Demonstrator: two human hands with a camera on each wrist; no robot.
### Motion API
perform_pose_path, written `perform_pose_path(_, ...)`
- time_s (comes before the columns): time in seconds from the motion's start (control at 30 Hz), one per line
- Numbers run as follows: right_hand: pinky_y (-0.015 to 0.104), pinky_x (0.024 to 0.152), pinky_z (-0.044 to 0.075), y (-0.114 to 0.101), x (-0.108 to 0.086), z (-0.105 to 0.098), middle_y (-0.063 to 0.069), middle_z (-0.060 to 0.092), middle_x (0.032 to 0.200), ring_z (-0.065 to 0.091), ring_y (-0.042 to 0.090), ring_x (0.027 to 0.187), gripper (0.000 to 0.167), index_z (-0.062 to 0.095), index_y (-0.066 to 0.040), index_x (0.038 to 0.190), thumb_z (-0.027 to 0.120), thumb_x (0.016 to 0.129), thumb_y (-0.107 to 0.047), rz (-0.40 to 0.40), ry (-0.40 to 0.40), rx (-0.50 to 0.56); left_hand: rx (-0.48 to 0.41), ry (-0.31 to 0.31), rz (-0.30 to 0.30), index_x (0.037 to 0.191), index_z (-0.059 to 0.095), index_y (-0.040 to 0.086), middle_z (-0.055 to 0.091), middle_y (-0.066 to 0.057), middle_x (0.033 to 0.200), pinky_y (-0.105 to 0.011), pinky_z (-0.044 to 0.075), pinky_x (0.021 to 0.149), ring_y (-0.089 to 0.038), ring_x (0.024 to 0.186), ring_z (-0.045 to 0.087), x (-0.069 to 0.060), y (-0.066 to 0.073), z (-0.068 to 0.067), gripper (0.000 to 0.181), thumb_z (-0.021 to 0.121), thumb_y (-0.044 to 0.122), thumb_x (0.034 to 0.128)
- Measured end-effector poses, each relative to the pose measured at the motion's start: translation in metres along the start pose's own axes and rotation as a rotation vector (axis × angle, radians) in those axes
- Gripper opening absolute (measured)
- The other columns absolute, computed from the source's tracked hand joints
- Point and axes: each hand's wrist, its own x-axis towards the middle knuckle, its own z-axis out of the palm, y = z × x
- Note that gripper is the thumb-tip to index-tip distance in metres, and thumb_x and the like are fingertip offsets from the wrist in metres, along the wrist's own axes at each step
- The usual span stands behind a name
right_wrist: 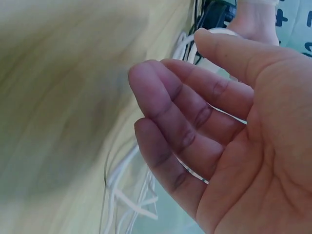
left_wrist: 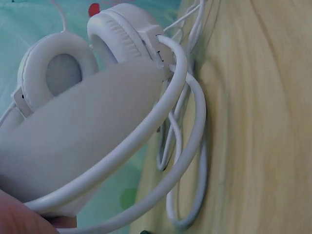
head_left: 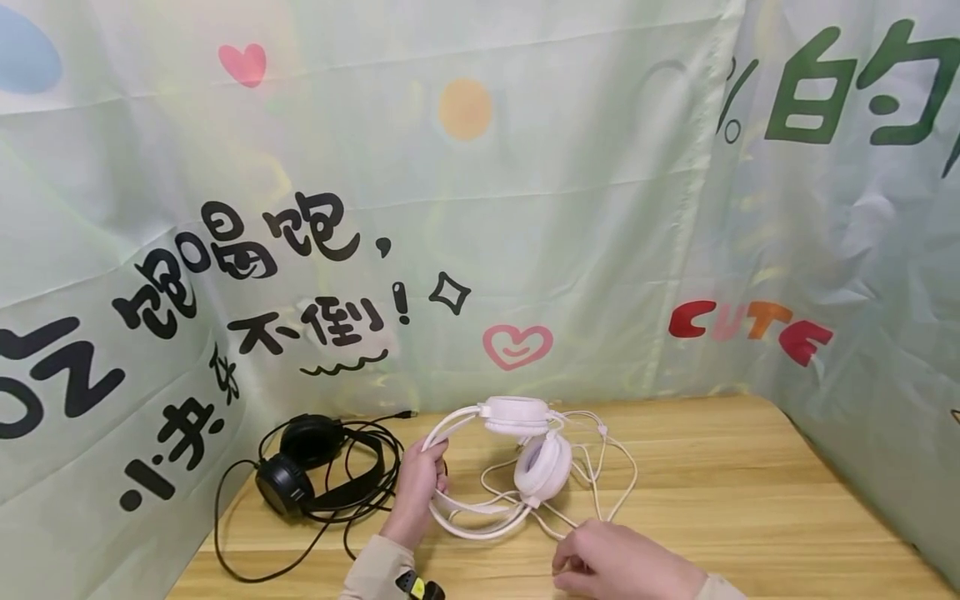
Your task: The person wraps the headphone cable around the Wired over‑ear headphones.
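White headphones [head_left: 517, 415] are held tilted above the table by the left hand [head_left: 420, 483], whose fingers and thumb grip the headband. In the left wrist view both ear cups of the headphones [left_wrist: 122, 34] show, with part of the left hand [left_wrist: 22, 217] at the lower left corner. The right hand [head_left: 626, 560] is near the table's front, to the right of the headband; in the right wrist view the right hand [right_wrist: 234, 141] has loosely bent fingers and an empty palm. The white cable [head_left: 633, 475] lies in loops behind the right hand.
Black headphones [head_left: 285, 483] with a coiled black cable [head_left: 255, 579] lie at the table's left side. The wooden table [head_left: 750, 483] extends to the right. A printed cloth [head_left: 585, 250] hangs behind it and at both sides.
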Motion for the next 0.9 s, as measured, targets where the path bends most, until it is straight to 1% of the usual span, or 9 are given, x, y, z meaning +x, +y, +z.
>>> perform_pose_path(0.13, 0.016, 0.059, 0.045, 0.005, -0.007, -0.013, -0.025, 0.056, 0.074, 0.044, -0.011, 0.063, 0.015, 0.078, -0.023, 0.090, 0.071, 0.103, -0.026, 0.036, 0.012, 0.020, -0.011, -0.018, 0.026, 0.090, 0.054, 0.013, 0.033, 0.009, 0.063, -0.019, 0.032, 0.046, -0.005, 0.048, 0.031, 0.001, 0.006, -0.005, 0.019, 0.052, 0.016, 0.1089)
perform_pose_path(0.2, 0.017, 0.059, 0.044, 0.009, -0.011, -0.021, -0.024, 0.054, 0.073, 0.043, -0.010, 0.063, 0.013, 0.078, -0.023, 0.092, 0.073, 0.103, -0.027, 0.041, 0.036, 0.013, -0.021, -0.024, 0.037, 0.089, 0.053, 0.013, 0.033, 0.009, 0.062, -0.019, 0.030, 0.044, -0.005, 0.047, 0.030, 0.001, 0.009, -0.008, 0.020, 0.052, 0.015, 0.1085)
perform_pose_path(0.3, 0.017, 0.057, 0.043, 0.015, -0.015, -0.035, -0.023, 0.056, 0.074, 0.044, -0.010, 0.064, 0.012, 0.078, -0.022, 0.094, 0.073, 0.102, -0.027, 0.041, 0.087, 0.015, -0.039, -0.034, 0.049, 0.086, 0.050, 0.012, 0.032, 0.010, 0.060, -0.019, 0.027, 0.042, -0.004, 0.045, 0.028, 0.000, 0.013, -0.011, 0.022, 0.053, 0.016, 0.1079)
perform_pose_path(0.47, 0.019, 0.055, 0.046, 0.028, -0.016, -0.064, -0.020, 0.057, 0.071, 0.048, -0.008, 0.062, 0.018, 0.072, -0.025, 0.086, 0.070, 0.104, -0.025, 0.079, 0.169, 0.046, -0.069, -0.041, 0.047, 0.085, 0.045, 0.013, 0.029, 0.010, 0.057, -0.018, 0.026, 0.041, -0.003, 0.043, 0.025, -0.002, 0.017, -0.016, 0.025, 0.053, 0.017, 0.1079)
perform_pose_path(0.57, 0.020, 0.054, 0.045, 0.037, -0.015, -0.078, -0.018, 0.056, 0.069, 0.048, -0.007, 0.059, 0.018, 0.070, -0.026, 0.087, 0.070, 0.104, -0.024, 0.108, 0.238, 0.002, -0.105, -0.049, 0.048, 0.083, 0.044, 0.014, 0.028, 0.010, 0.056, -0.018, 0.026, 0.039, -0.002, 0.042, 0.025, -0.003, 0.019, -0.019, 0.026, 0.053, 0.017, 0.1076)
perform_pose_path(0.7, 0.021, 0.057, 0.045, 0.047, -0.009, -0.089, -0.016, 0.060, 0.073, 0.051, -0.005, 0.064, 0.013, 0.066, -0.024, 0.091, 0.073, 0.102, -0.026, 0.157, 0.321, -0.080, -0.118, -0.061, 0.057, 0.083, 0.045, 0.013, 0.028, 0.010, 0.056, -0.017, 0.027, 0.039, -0.003, 0.042, 0.026, -0.003, 0.020, -0.021, 0.026, 0.053, 0.017, 0.1078)
perform_pose_path(0.77, 0.022, 0.059, 0.047, 0.051, -0.005, -0.091, -0.014, 0.062, 0.077, 0.054, -0.002, 0.067, 0.013, 0.064, -0.021, 0.097, 0.074, 0.102, -0.028, 0.185, 0.342, -0.086, -0.112, -0.065, 0.062, 0.083, 0.045, 0.013, 0.028, 0.010, 0.056, -0.017, 0.027, 0.039, -0.003, 0.043, 0.026, -0.004, 0.020, -0.022, 0.026, 0.053, 0.017, 0.1080)
perform_pose_path(0.83, 0.023, 0.061, 0.049, 0.054, 0.000, -0.093, -0.012, 0.062, 0.081, 0.056, -0.001, 0.070, 0.016, 0.062, -0.019, 0.104, 0.075, 0.101, -0.029, 0.214, 0.356, -0.090, -0.112, -0.069, 0.066, 0.084, 0.046, 0.013, 0.028, 0.010, 0.056, -0.017, 0.027, 0.039, -0.004, 0.043, 0.026, -0.004, 0.021, -0.023, 0.025, 0.053, 0.016, 0.1078)
perform_pose_path(0.9, 0.023, 0.063, 0.050, 0.057, 0.004, -0.093, -0.010, 0.062, 0.085, 0.057, 0.000, 0.073, 0.023, 0.063, -0.017, 0.114, 0.077, 0.100, -0.028, 0.219, 0.375, -0.107, -0.118, -0.074, 0.065, 0.084, 0.046, 0.013, 0.028, 0.009, 0.057, -0.017, 0.028, 0.039, -0.003, 0.043, 0.026, -0.005, 0.022, -0.023, 0.025, 0.053, 0.016, 0.1074)
